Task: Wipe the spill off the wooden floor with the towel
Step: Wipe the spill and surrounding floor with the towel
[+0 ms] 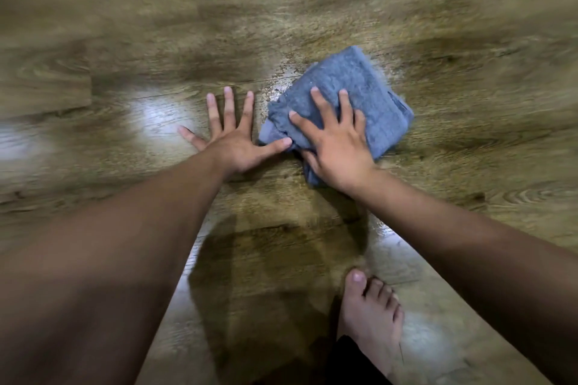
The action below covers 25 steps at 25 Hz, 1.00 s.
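Observation:
A folded blue-grey towel (350,94) lies on the wooden floor (156,25) in the middle of the head view. My right hand (334,141) presses flat on the towel's near left part, fingers spread and straight. A wet, speckled patch of spill (281,78) shines on the boards just left of and beyond the towel. My left hand (231,134) rests flat on the bare floor beside the towel, fingers splayed, its thumb touching the towel's left edge.
My bare right foot (372,316) stands on the floor at the lower right. Bright light reflections (156,112) gleam on the boards to the left. The outer parts of the view are blurred.

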Each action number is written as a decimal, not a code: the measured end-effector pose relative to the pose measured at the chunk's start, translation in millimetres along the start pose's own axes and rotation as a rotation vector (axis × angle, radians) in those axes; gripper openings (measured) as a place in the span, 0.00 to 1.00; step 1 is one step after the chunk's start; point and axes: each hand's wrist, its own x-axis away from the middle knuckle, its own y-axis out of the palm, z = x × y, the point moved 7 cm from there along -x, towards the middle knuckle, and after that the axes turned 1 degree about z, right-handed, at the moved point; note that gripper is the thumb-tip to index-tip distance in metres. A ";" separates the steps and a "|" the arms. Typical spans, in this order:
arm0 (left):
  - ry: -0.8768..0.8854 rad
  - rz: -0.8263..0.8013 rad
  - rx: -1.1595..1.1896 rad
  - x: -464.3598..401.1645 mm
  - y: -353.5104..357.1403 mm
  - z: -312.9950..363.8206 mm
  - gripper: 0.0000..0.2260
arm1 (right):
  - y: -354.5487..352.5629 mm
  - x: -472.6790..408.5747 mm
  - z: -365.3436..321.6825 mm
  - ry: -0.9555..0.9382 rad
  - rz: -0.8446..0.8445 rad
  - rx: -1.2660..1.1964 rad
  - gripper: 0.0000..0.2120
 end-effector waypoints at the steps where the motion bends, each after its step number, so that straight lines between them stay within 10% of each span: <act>1: -0.005 0.004 -0.023 0.8 0.6 0.1 0.64 | -0.7 1.8 -2.3 -0.022 -0.004 0.004 0.30; 12: 0.123 0.020 -0.138 -3.3 -20.7 -27.8 0.56 | 3.9 61.8 -8.6 -0.064 0.099 -0.036 0.24; 17: -0.226 0.094 0.060 -15.2 -30.9 -92.6 0.53 | 25.2 113.3 -28.5 -0.295 0.106 0.041 0.24; 25: -0.230 0.088 0.098 -26.6 -32.2 -89.9 0.41 | 0.8 -81.6 -33.1 -0.075 -0.073 -0.037 0.36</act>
